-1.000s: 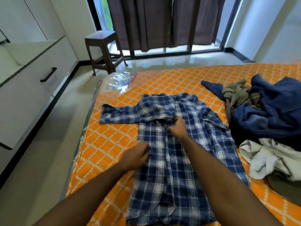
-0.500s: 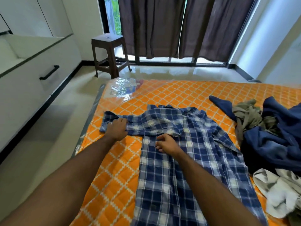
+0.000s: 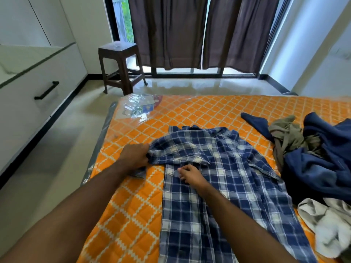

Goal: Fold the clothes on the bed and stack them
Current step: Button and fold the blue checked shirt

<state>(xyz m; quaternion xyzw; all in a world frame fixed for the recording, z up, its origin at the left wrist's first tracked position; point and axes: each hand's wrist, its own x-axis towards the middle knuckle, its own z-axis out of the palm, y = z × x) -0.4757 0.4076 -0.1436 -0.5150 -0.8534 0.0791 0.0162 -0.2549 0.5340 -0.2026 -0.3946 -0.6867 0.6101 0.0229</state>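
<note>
Plaid shirt (image 3: 218, 168), no legible writing

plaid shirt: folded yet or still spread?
Partly folded. The plaid shirt lies flat on the bed, one side turned in; the left hand holds its sleeve, bunched.

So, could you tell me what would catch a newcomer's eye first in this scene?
Probably the blue plaid shirt spread in the middle of the bright orange quilted bed, with the left hand gripping its sleeve and the right hand resting on its front. Next, the unfolded clothes pile at the bed's right side.
</note>
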